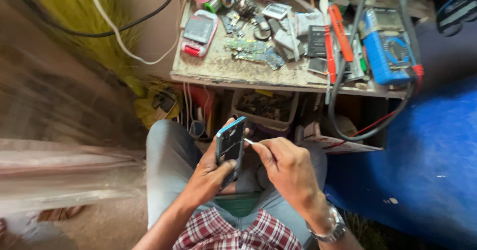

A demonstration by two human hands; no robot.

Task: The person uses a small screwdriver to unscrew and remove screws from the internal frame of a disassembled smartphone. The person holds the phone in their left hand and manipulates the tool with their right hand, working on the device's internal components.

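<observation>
Worn wooden workbench (pixel 258 73) at top centre, surface pale and stained. Below bench: open shelf, dim. Left of bench: brownish wall (pixel 154 26), black and white cables (pixel 117 31) hanging across it. Right of bench: blue sheet (pixel 427 165). Lower left of bench: dusty earthen floor (pixel 109 225). Light warm, falling on bench top.

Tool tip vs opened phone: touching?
Touching. Head view: the thin tool in the right hand meets the edge of the opened phone held by the left hand.
</observation>
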